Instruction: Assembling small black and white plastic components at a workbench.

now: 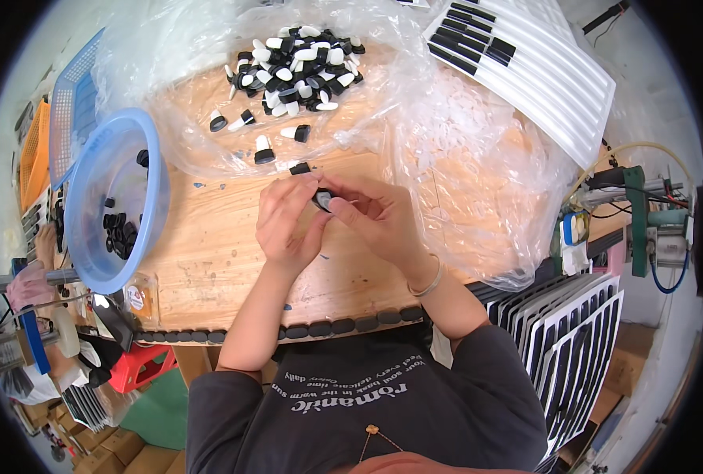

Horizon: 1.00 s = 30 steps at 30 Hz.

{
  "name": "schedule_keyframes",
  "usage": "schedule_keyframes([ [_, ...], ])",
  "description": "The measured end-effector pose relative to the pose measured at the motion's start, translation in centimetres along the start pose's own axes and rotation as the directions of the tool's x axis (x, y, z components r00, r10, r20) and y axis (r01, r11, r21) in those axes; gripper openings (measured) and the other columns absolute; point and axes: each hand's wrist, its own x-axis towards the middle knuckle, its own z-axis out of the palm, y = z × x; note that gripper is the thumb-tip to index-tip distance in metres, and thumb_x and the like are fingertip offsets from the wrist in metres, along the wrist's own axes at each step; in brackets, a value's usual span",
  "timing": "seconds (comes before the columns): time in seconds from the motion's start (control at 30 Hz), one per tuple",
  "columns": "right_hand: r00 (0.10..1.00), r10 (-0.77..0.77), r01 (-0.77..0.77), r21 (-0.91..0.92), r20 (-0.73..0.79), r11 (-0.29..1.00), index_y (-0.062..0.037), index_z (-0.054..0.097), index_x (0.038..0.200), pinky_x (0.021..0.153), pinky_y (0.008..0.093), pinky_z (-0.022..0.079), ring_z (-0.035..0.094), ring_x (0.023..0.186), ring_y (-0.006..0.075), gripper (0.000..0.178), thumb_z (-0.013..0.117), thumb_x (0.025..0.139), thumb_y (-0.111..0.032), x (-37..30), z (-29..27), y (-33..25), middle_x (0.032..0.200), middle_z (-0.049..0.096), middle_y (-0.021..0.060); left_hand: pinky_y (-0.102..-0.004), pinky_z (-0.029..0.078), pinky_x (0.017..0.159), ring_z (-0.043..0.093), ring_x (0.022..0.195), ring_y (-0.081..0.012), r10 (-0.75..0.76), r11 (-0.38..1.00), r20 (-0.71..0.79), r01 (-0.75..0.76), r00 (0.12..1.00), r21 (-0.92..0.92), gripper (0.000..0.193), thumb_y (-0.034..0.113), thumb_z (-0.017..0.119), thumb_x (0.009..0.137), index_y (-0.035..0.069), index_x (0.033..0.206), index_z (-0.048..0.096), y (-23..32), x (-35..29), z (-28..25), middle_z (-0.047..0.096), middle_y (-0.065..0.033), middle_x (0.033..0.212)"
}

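My left hand [286, 220] and my right hand [375, 217] meet over the middle of a wooden table [209, 261]. Together they pinch one small black-and-white piece [322, 198] between the fingertips. A thin bracelet circles my right wrist. Just beyond my hands a heap of several black-and-white pieces [300, 67] lies on a clear plastic sheet [446, 158]; a few loose ones lie nearer, one black piece [299, 168] right by my left fingers.
A blue plastic basin [106, 205] with several black pieces stands at the left. White trays with black strips [525, 63] lie at the far right, more trays [572, 332] stand beside my right elbow. A row of black pieces [320, 328] lines the table's near edge.
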Motion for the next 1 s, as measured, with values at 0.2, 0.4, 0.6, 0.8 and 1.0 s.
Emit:
schedule_keyframes([
  [0.2,0.998,0.054,-0.051,-0.060,0.036,0.997,0.0053,0.062,0.106,0.076,0.0233,0.053,0.062,0.089,0.0119,0.021,0.059,0.086,0.003,0.2,-0.5,0.2,0.100,0.066,0.0105,-0.0349,0.048,0.076,0.061,0.088,-0.0296,0.016,1.000,0.046,-0.015,0.999,-0.016,0.043,-0.004,0.074,0.062,-0.002,0.103,0.062,-0.1,0.0,0.0,0.064,-0.0164,0.099],
  [0.4,0.990,0.125,-0.126,0.009,0.063,0.992,0.0041,0.063,0.101,0.076,0.0237,0.053,0.062,0.086,0.0108,0.016,0.060,0.085,0.002,0.7,-0.6,0.2,0.095,0.065,0.0087,-0.0347,0.049,0.075,0.061,0.087,-0.0290,0.053,0.997,0.044,-0.050,0.998,-0.066,0.043,-0.004,0.075,0.061,-0.003,0.102,0.061,-0.1,0.4,0.0,0.064,-0.0169,0.096],
  [0.6,0.987,0.126,-0.137,0.110,0.096,0.984,0.0020,0.060,0.093,0.076,0.0228,0.051,0.060,0.085,0.0083,0.008,0.061,0.084,0.004,0.8,-0.5,0.5,0.091,0.063,0.0040,-0.0339,0.050,0.073,0.061,0.087,-0.0289,0.071,0.994,0.098,-0.063,0.993,-0.084,0.043,-0.005,0.075,0.061,-0.005,0.101,0.061,0.1,0.5,-0.2,0.064,-0.0173,0.094],
  [0.8,0.961,0.214,-0.245,0.183,0.173,0.952,0.0003,0.059,0.090,0.077,0.0225,0.050,0.060,0.085,0.0081,0.007,0.060,0.084,0.004,1.0,-1.5,0.1,0.091,0.062,0.0035,-0.0348,0.051,0.075,0.061,0.087,-0.0296,0.057,0.993,0.140,-0.042,0.988,-0.111,0.042,-0.005,0.075,0.061,-0.005,0.101,0.061,-0.2,0.5,-0.2,0.064,-0.0172,0.094],
  [1.0,0.985,0.154,-0.164,0.146,0.077,0.976,-0.0008,0.057,0.089,0.076,0.0223,0.050,0.060,0.084,0.0084,0.006,0.061,0.085,0.003,0.5,-0.4,1.4,0.089,0.062,0.0032,-0.0357,0.051,0.074,0.061,0.088,-0.0302,0.055,0.994,0.135,-0.041,0.989,-0.106,0.040,-0.006,0.074,0.063,-0.005,0.101,0.062,0.2,0.2,-0.3,0.064,-0.0173,0.094],
])
